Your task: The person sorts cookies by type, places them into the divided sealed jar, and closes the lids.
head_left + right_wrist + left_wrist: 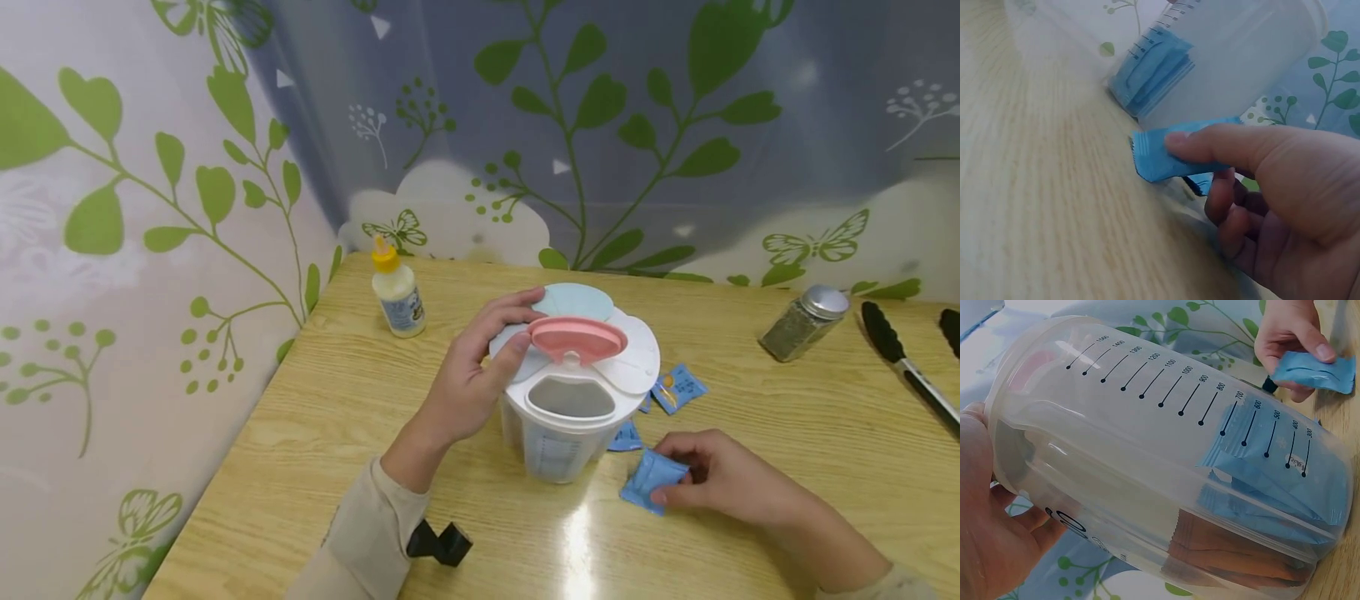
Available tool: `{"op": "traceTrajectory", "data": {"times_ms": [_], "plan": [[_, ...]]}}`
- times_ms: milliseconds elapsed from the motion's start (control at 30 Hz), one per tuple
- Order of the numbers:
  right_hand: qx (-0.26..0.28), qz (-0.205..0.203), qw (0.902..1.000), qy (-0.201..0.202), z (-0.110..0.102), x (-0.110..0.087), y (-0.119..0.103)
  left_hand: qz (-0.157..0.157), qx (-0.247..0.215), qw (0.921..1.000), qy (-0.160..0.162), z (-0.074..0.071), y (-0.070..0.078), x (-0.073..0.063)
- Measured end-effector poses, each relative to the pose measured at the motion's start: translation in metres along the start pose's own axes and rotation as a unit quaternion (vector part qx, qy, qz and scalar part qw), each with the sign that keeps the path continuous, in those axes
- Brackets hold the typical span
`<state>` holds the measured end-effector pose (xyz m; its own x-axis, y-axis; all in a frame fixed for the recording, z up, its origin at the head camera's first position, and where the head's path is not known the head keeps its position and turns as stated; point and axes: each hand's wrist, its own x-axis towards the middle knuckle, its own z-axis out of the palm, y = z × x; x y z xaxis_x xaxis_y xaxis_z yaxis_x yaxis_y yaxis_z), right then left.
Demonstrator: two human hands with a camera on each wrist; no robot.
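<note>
A clear divided storage canister (558,454) with a white lid (633,354) stands upright on the wooden table. Its pink flap (577,342) is raised over an uncovered front opening (570,397). My left hand (468,387) grips the lid's left side, thumb on top. My right hand (738,487), low beside the canister's right side, pinches a small blue sachet (654,481) between thumb and fingers. Through the wall, several blue sachets (1272,469) show in one compartment and orange-brown sachets (1229,550) in another. More blue sachets (680,388) lie on the table, partly hidden behind the canister.
A small bottle (401,308) with a yellow collar stands at the back left. On the right are a glass jar (798,325) of dried herbs and black-tipped tongs (911,367). Leaf-patterned cloth (465,108) hangs behind the table (300,467).
</note>
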<state>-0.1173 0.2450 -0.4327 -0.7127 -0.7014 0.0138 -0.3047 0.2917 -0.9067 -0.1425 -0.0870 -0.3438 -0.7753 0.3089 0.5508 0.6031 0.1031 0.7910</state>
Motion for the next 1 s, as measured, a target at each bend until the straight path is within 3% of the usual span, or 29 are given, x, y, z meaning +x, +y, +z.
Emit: {"op": "traceTrajectory", "data": {"times_ms": [400, 733, 900, 1000], "plan": [[0.031, -0.048, 0.9983, 0.010, -0.007, -0.002, -0.012, 0.006, -0.002, 1.0000, -0.002, -0.001, -0.001, 0.000], [0.085, -0.069, 0.9926, 0.052, -0.015, -0.011, -0.037, -0.003, -0.003, 1.0000, 0.000, 0.000, -0.001, -0.001], [0.102, -0.109, 0.9866, 0.066, -0.012, -0.012, -0.056, -0.005, -0.003, 1.0000, -0.002, 0.000, -0.001, 0.000], [0.116, -0.162, 0.9779, 0.063, -0.009, -0.009, -0.063, -0.002, -0.004, 1.0000, -0.002, 0.000, -0.002, 0.000]]}}
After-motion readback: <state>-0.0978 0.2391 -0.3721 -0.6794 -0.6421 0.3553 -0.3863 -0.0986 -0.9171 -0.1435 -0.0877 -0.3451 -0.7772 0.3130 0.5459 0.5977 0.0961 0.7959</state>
